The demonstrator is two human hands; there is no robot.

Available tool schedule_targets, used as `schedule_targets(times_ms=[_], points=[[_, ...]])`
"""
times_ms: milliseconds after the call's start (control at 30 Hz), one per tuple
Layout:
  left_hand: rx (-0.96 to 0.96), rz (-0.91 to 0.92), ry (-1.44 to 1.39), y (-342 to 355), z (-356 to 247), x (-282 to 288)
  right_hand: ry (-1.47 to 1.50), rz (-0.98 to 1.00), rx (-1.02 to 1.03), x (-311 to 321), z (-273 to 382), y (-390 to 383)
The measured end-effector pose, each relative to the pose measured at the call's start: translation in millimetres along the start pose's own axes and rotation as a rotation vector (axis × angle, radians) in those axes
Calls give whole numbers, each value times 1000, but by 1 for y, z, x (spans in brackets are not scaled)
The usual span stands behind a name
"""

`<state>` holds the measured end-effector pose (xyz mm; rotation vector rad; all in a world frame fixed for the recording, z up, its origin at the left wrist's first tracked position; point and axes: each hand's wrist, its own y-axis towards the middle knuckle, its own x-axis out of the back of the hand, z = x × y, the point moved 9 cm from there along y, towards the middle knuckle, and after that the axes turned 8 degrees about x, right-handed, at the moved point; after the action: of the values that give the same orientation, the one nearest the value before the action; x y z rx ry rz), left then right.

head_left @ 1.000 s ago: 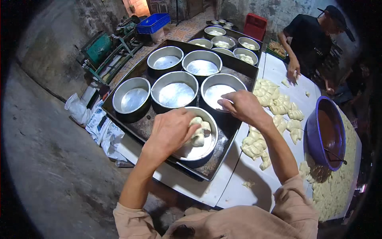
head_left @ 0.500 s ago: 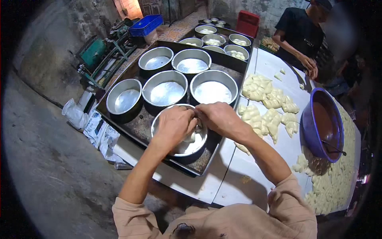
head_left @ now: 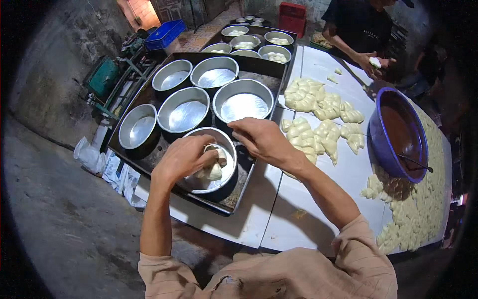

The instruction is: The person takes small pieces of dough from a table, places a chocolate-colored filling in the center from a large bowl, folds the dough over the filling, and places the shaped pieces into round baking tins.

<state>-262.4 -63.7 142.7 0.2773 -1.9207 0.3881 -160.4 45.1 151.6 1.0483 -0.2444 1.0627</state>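
My left hand (head_left: 181, 159) is inside the front round metal pan (head_left: 189, 187), its fingers curled on pale dough pieces (head_left: 213, 173). My right hand (head_left: 251, 137) hovers by that pan's upper right rim, fingers bent and pinched; whatever they hold is hidden. The pan sits on a dark metal tray (head_left: 231, 202) among several empty pans (head_left: 243, 103). To the right, lumps of pale cut dough (head_left: 303, 94) lie on the white tabletop (head_left: 298, 219).
A purple bowl (head_left: 398, 144) of brown liquid stands right, beside spread dough (head_left: 413, 219). Filled pans (head_left: 276, 57) sit on a tray behind. A co-worker (head_left: 356, 35) handles a small piece across the table. Left are machinery (head_left: 99, 79) and white sacks (head_left: 92, 154).
The view has shifted. My right hand moved leftward to join my left at the front pan, then back slightly from it. The co-worker's hands lifted from the table and came together.
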Motion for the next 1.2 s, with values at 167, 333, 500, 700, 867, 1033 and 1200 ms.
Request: schedule_targets(times_ms=[167,333,500,700,867,1033,1200], points=[[17,-287,-204,-34,-29,38,95,-356,-82,60,13,-41],[-49,-234,-530,-73,-114,1,643,-513,-613,55,3,-158],[-199,-71,-710,-57,-227,-145,1235,-747,-768,4,24,-210],[-118,372,-752,-51,-275,-231,1051,-972,-901,59,-20,-278],[-257,279,-1125,-29,-316,-222,745,-965,-860,93,-46,-314],[-38,587,-1359,-52,-309,-248,613,-867,-1025,126,-88,-350],[88,65,-956,-13,-239,-204,-407,-195,-821,109,-61,-325]])
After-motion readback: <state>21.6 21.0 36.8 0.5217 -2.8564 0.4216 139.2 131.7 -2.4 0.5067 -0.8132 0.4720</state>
